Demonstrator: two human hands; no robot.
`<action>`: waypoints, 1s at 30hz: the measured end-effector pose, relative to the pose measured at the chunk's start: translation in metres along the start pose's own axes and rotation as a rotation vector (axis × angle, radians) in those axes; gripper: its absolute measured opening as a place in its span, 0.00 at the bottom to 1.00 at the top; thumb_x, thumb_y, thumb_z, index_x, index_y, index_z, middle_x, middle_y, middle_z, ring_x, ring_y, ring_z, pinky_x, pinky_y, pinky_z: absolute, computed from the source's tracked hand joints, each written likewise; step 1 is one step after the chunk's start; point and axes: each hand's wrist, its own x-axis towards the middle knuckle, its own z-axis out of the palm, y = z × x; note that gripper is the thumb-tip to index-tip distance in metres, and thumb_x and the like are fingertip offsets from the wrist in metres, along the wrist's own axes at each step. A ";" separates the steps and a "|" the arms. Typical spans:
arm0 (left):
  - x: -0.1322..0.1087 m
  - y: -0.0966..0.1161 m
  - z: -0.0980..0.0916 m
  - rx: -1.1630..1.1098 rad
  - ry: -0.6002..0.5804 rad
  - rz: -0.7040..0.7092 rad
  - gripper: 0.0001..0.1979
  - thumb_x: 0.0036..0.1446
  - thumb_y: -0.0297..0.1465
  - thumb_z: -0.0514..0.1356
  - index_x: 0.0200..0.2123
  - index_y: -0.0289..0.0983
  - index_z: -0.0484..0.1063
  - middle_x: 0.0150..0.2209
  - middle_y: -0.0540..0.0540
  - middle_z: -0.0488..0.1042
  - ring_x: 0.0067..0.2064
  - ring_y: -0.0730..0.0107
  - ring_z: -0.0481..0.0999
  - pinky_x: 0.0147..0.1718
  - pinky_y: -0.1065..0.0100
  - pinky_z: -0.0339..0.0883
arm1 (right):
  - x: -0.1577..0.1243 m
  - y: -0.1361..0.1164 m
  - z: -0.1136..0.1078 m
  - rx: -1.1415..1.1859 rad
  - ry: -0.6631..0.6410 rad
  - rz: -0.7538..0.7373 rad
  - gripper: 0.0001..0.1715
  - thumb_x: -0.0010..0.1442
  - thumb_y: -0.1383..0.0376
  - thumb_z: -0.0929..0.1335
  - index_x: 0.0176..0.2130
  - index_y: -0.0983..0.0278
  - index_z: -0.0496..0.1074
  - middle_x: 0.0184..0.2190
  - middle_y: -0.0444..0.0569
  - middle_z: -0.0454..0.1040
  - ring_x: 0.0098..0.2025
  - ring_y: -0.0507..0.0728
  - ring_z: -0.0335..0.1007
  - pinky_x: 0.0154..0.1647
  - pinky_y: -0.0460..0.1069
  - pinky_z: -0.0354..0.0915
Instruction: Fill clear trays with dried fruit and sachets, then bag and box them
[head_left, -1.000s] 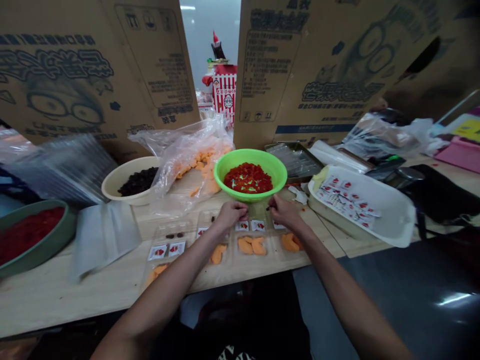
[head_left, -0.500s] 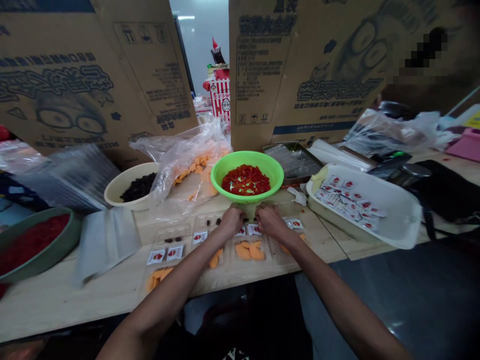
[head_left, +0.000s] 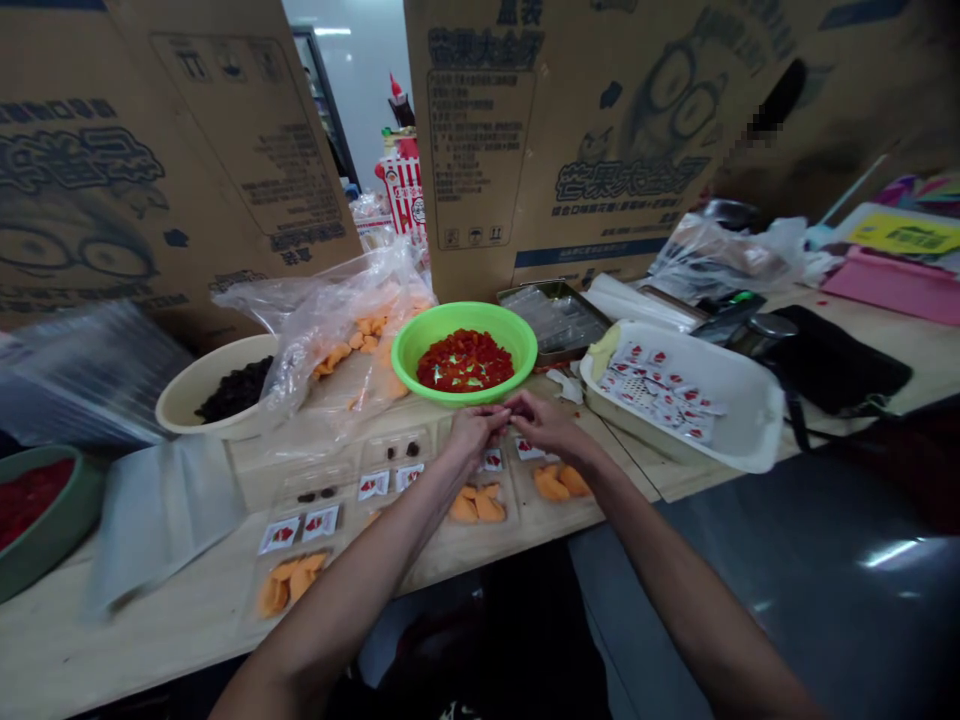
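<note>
My left hand [head_left: 481,432] and my right hand [head_left: 541,420] meet just in front of the green bowl [head_left: 405,372], fingertips pinched together. Anything between them is too small to make out. Below them is a row of clear plastic compartment trays [head_left: 341,470], partly covered by my hands and forearms. The trays hold small dark pieces [head_left: 412,449], white sachets with a red print [head_left: 321,522] and orange pieces [head_left: 477,503]. Chopped red bits [head_left: 466,362] lie inside the green bowl.
Left stand a cream bowl [head_left: 176,395] of dark pieces and a dark green basin [head_left: 82,510] of red stuff. A plastic bag [head_left: 300,350] holds orange pieces behind. A white basin [head_left: 757,420] with sachets sits right, near a metal tray [head_left: 592,335]. Large cardboard boxes [head_left: 480,150] wall the back.
My hands have come together at the fingertips, where they were apart over the trays. The view has turned right, so the bowls and trays appear further left.
</note>
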 end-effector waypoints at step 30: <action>0.032 -0.024 0.045 1.183 -0.212 0.526 0.11 0.50 0.17 0.59 0.21 0.32 0.77 0.29 0.38 0.76 0.34 0.61 0.74 0.42 0.63 0.67 | -0.034 0.049 -0.048 -0.989 -0.159 -0.070 0.14 0.57 0.78 0.64 0.40 0.70 0.76 0.42 0.59 0.71 0.47 0.60 0.68 0.50 0.51 0.62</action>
